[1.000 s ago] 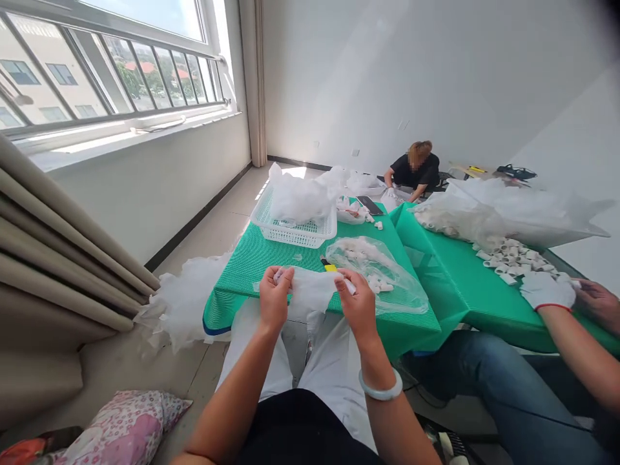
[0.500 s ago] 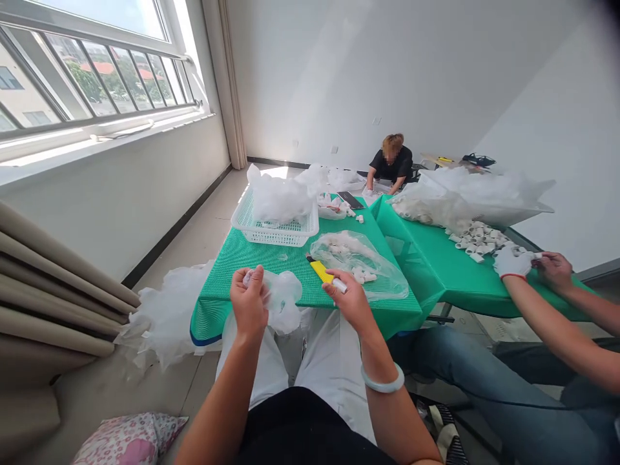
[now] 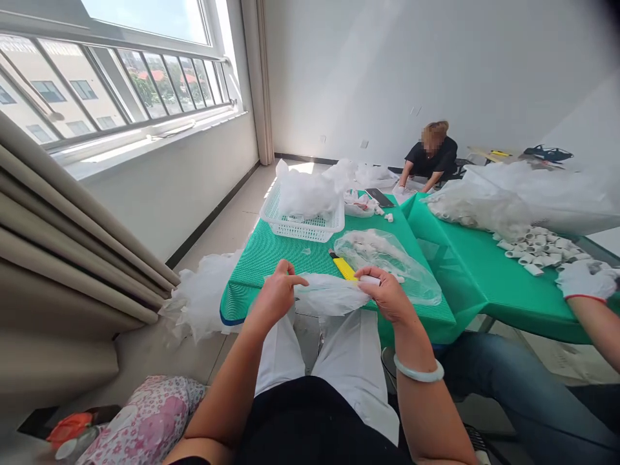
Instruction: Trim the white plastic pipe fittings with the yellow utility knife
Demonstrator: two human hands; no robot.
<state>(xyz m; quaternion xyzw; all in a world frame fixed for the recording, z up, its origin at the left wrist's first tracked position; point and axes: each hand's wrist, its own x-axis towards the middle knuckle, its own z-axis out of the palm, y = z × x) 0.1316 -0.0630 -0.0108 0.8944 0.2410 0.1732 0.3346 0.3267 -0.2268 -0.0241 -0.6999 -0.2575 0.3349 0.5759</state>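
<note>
A thin clear plastic bag [image 3: 332, 294] is stretched between my two hands at the near table edge. My left hand [image 3: 281, 290] grips its left end, with the index finger pointing along it. In my right hand [image 3: 385, 294], a white pipe fitting [image 3: 369, 280] is pinched between thumb and fingers, with the bag's right end against it. The yellow utility knife [image 3: 345, 268] lies on the green cloth [image 3: 252, 265] just beyond my right hand. Behind it rests a larger clear bag [image 3: 411, 271] with white fittings inside.
A white basket [image 3: 305, 230] heaped with plastic bags stands at the back left. To the right, a co-worker's gloved hand [image 3: 587, 281] is beside a pile of white fittings [image 3: 545, 248]. Another person [image 3: 433, 155] crouches beyond the table. Loose plastic [image 3: 208, 297] lies on the floor at left.
The crumpled bag by my left hand is now pulled out sideways, reaching my right hand. The view has turned a little left.
</note>
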